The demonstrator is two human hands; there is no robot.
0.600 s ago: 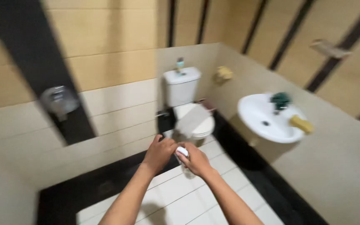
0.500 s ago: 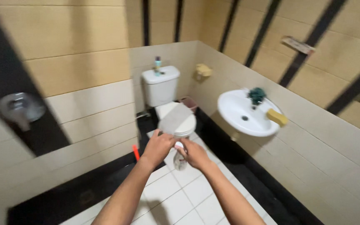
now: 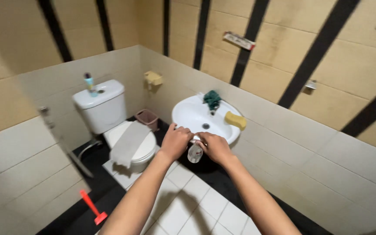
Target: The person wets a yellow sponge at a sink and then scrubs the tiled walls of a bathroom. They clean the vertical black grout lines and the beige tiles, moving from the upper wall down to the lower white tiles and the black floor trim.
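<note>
Left hand (image 3: 176,141): gripping bottle (image 3: 194,152) top | right hand (image 3: 214,147): curled around bottle neck | sink (image 3: 188,114): 12 o'clock | toilet (image 3: 105,111): 10 o'clock

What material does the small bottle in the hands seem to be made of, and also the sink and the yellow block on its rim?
The small bottle, held by both the left hand and the right hand, looks like clear plastic: the dark floor shows through it. The sink seems to be glazed white ceramic, smooth and glossy. The yellow block is probably a sponge: matte, with soft rounded edges.
</note>
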